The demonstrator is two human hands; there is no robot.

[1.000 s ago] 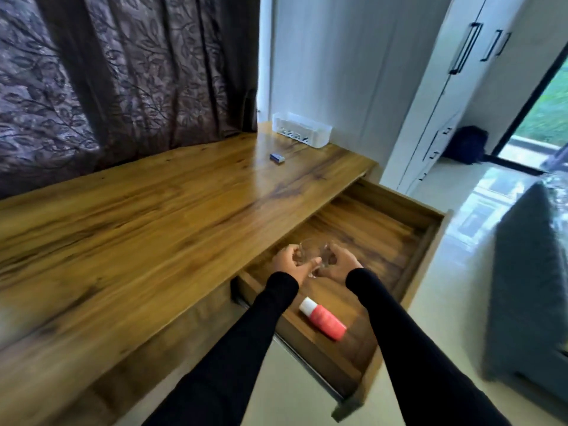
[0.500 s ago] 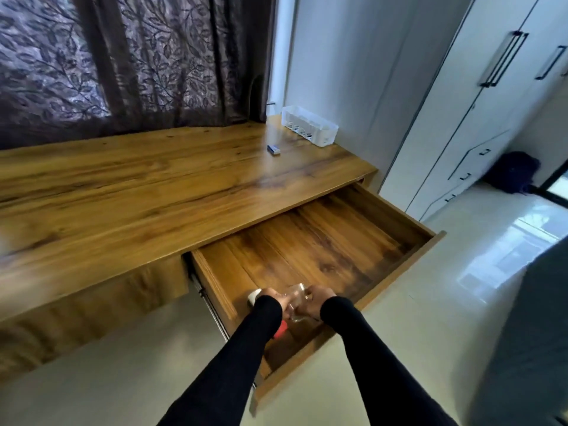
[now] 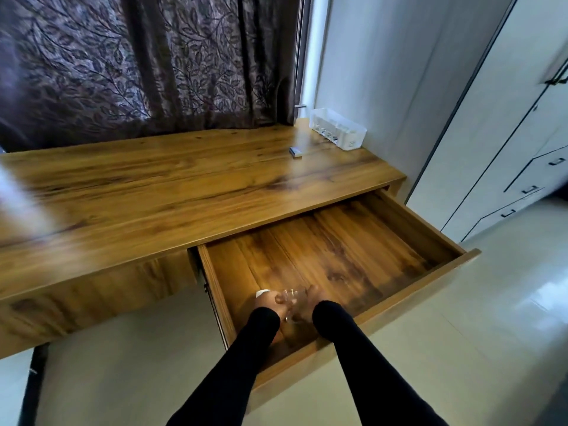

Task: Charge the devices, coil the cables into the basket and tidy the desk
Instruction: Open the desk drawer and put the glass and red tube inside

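Your two hands meet low over the near left corner of the open wooden drawer point(image 3: 353, 256), and between them sits a small clear glass-like object point(image 3: 291, 298), too blurred to name with certainty. Your left hand point(image 3: 269, 304) curls its fingers round one side of it and your right hand point(image 3: 307, 302) closes on the other, so each grip is closed on that clear object; holding it from both sides keeps something slippery and transparent steady, and its low position suggests you mean to set it on the drawer floor. Just behind your left hand a small white cap-like shape point(image 3: 262, 292) peeks out; what it belongs to is hidden.

The drawer stands pulled far out, probably to serve as the place for loose things. Up on the glossy wooden tabletop point(image 3: 153, 192), a small dark rectangular device point(image 3: 295, 151) lies alone near the far right end. Beyond it, the white plastic slotted basket point(image 3: 338, 128) sits in the corner by the wall, a likely spot for coiled cables. A dark leaf-patterned curtain point(image 3: 138, 63) hangs behind the tabletop.
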